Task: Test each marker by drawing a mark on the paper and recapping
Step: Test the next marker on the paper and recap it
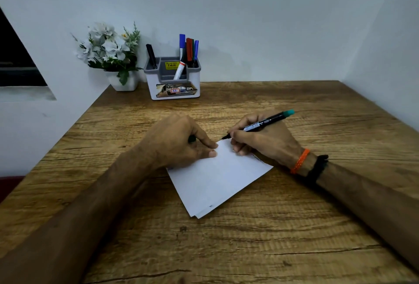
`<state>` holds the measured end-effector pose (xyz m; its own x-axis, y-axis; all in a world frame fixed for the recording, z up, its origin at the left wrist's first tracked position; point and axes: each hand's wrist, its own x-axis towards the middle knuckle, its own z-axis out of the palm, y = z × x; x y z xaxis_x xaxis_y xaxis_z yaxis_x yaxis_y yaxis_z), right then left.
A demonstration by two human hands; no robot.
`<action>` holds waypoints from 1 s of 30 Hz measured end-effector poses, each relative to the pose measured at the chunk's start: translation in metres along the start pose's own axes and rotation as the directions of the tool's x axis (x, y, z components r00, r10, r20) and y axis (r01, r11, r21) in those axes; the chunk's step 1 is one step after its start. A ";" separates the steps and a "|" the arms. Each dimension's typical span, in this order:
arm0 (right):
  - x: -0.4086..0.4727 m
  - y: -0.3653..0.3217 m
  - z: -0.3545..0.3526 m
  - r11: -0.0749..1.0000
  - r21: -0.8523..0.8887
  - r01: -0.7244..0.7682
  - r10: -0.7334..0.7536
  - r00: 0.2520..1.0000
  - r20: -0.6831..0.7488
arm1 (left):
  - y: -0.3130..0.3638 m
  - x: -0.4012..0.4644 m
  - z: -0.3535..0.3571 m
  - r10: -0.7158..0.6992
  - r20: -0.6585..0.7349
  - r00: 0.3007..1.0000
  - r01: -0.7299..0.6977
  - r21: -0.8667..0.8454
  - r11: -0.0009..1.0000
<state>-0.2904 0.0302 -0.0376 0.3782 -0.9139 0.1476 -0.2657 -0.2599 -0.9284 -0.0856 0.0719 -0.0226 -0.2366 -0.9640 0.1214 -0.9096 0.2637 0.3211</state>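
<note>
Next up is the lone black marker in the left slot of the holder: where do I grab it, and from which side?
Grip the black marker by its exposed upper end, coming from above and slightly left. It stands alone, leaning left, in the left compartment of the grey and white plastic holder, whose wall hides its lower half. The white flower pot crowds a low side approach.

Paper (217,177) on table (294,227) centre; organizer (173,79) behind, against wall; plant (113,56) left of organizer.
</note>
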 end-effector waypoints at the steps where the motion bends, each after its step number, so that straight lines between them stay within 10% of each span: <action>1: 0.000 0.001 0.000 1.000 -0.010 0.008 -0.008 1.000 -0.006 | 0.000 0.000 0.000 0.000 0.002 1.000 0.000 -0.004 1.000; 30: -0.001 -0.001 0.002 0.997 -0.062 0.041 -0.042 0.999 -0.017 | -0.004 0.000 0.003 -0.001 0.016 1.000 0.002 -0.053 0.999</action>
<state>-0.2889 0.0324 -0.0375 0.3744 -0.9071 0.1924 -0.3047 -0.3163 -0.8984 -0.0833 0.0703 -0.0264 -0.2409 -0.9648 0.1059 -0.8906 0.2631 0.3709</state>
